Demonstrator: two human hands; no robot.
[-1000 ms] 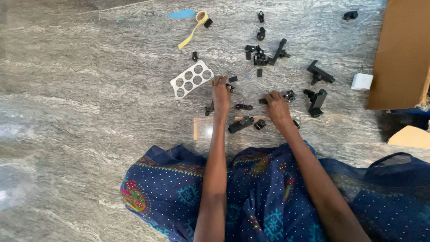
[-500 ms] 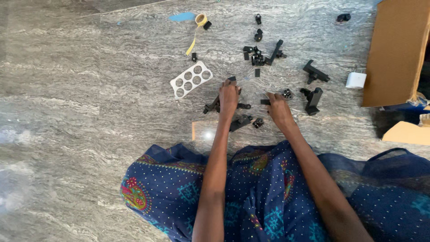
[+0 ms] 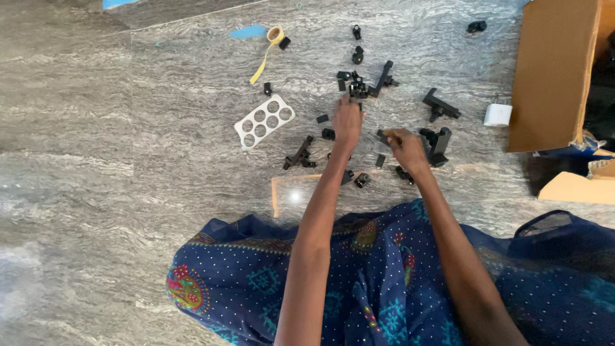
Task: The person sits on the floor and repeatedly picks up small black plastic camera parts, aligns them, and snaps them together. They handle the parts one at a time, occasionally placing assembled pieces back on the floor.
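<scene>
On the marble floor [image 3: 128, 192], the left hand [image 3: 347, 122] reached open toward a cluster of black plastic fittings [image 3: 353, 84] while the right hand [image 3: 406, 146] pinched a small black piece [image 3: 383, 135], which looked light, rigid and best gripped by its edges.

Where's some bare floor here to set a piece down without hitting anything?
The stone floor lies bare left of the white holed tray, and also near the knees beside the blue patterned cloth. It is crowded around the left hand and right hand, amid scattered black parts.

The left hand [image 3: 348, 120] has reached farther out to the black parts [image 3: 356, 86].
</scene>
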